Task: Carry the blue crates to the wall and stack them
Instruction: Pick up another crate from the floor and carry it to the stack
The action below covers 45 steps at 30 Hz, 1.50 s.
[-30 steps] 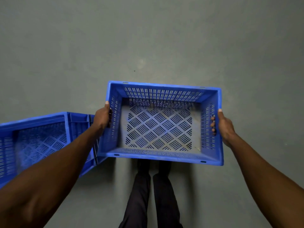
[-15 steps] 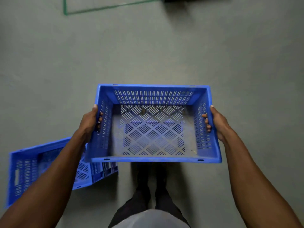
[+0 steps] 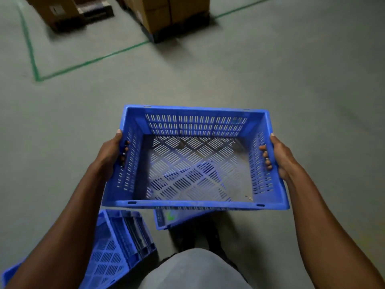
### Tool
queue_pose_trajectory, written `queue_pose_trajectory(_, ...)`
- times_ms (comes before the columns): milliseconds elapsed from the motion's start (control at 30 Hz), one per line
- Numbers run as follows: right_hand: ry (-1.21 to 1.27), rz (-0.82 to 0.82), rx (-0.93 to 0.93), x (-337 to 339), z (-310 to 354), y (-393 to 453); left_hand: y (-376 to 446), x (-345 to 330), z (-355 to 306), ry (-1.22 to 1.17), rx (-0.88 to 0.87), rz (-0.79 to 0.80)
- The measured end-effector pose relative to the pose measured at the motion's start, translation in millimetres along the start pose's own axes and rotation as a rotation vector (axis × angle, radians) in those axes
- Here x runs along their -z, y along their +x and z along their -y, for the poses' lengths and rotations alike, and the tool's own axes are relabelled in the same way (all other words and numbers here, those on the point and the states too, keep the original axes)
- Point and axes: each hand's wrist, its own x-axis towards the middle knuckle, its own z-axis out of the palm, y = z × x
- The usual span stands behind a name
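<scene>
Crate [image 3: 195,161] held level in the air at waist height, long axis running left to right. Left hand [image 3: 110,155] and right hand [image 3: 281,157] each clamped on an end handle, equally near. No wall in view.

An empty blue slotted plastic crate [image 3: 195,155] is carried level above two more blue crates [image 3: 116,247] (one tipped) on the floor.

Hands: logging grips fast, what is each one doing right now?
Left hand: closed on the blue crate, left end.
Right hand: closed on the same crate, right end.
</scene>
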Motion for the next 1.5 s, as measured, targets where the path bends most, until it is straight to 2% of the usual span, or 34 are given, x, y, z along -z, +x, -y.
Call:
queue_pose_trajectory(167, 0.119, -0.188, -0.009, 61, -40, -65, 4, -52, -25, 0.112, -0.054, 0.221)
queue_pose_trajectory(367, 0.287, -0.444, -0.05, 136, -120, -164, -31, -152, -37, 0.253, -0.114, 0.487)
queue_pose_trajectory(667, 0.643, -0.784, -0.146, 227, -286, -336, -172, -319, -1, 0.493, -0.192, 0.883)
queue_pose_trajectory(900, 0.947, -0.99, -0.147, 280, -440, -510, -361, -427, 78, 0.699, -0.216, 1.198)
queue_pose_trajectory(1133, 1.122, -1.221, -0.161, 317, -595, -667, -565, -509, 211, 0.884, -0.241, 1.482)
queue_pose_trajectory(1267, 1.173, -1.365, -0.107, 331, -666, -739, -673, -538, 282, 0.989, -0.252, 1.576)
queue_pose_trajectory(1500, 1.301, -1.499, -0.204, 385, -763, -826, -852, -604, 389, 1.14, -0.274, 1.734)
